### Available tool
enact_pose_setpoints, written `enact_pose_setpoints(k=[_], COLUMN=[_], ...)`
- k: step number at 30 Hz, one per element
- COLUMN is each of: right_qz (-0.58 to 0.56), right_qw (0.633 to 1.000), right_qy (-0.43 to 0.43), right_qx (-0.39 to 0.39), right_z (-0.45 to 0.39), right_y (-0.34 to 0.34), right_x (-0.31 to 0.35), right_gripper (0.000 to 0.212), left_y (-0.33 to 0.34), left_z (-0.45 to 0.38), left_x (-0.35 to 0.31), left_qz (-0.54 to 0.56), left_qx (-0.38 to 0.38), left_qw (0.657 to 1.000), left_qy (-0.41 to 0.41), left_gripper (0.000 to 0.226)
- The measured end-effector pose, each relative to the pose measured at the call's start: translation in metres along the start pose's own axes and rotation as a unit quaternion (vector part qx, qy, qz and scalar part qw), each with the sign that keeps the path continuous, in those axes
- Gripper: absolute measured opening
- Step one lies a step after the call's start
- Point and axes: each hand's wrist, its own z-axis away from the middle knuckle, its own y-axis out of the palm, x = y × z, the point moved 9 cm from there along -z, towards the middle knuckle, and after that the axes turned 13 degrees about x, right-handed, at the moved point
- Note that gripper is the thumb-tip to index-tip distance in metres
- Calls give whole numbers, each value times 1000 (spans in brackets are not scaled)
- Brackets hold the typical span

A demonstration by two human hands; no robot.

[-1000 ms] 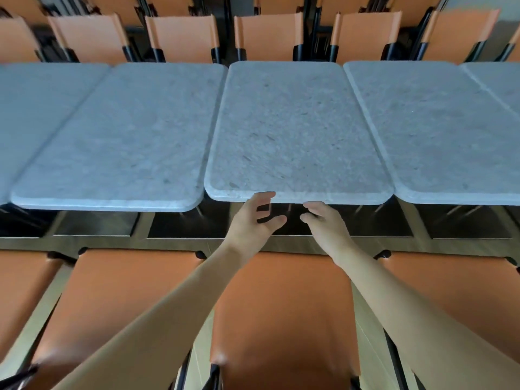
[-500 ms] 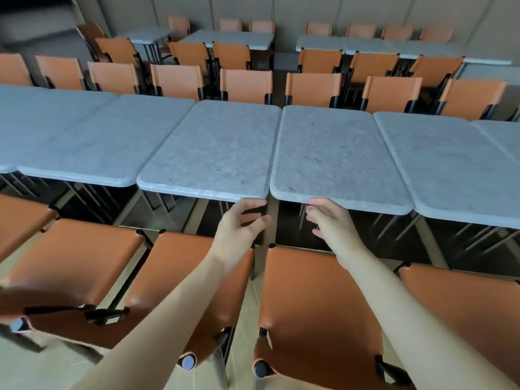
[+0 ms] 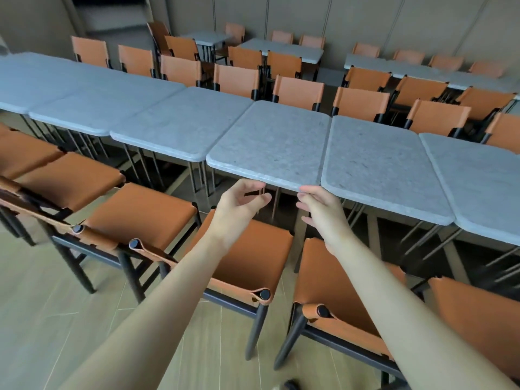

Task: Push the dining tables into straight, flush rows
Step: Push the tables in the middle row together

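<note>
My left hand [image 3: 239, 204] and right hand [image 3: 320, 205], loosely cupped, holding nothing, reach the table [image 3: 270, 147] edge at 12 o'clock. An uneven shove could skew it against its neighbours.

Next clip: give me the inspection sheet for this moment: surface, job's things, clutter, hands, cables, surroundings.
Surface: grey stone-look tabletops in a long row; nothing lies on them.
Job's things: centre table; its near edge sits nearer the camera than the left neighbour table's, so the row is not flush there.
Clutter: nothing seen.
Hands: left hand just under the centre table's near edge, fingers loosely curled, holding nothing; right hand with fingertips at that edge near its right corner.
Cables: nothing seen.
Surroundings: orange chairs tucked along the near side, more behind the row; further tables by the back wall; wood-look floor.
</note>
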Motion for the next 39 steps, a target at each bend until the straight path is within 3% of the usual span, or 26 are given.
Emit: enact_pose_setpoints(k=[16,25,32,39], right_qz=[47,14,8,13], right_qw=[999,1000,999,998], right_qy=[8,14,40,66], right_qx=[16,-1,29,23], right_z=[-41,-134,-212,-244], right_y=[82,118,154,135], right_x=[-17,-21,-39,-63], right_gripper=[21,24,24,24], left_y=[-76,-126,-172,-173], left_z=[-3,-69,-131,-189], left_x=[29,54,76,102], left_qz=[17,-5,-45,-71], left_qx=[-2,12,20,49], left_qw=[999,998,994,988], left_qy=[-37,-63,-96,-127], left_gripper=[22,20,14,17])
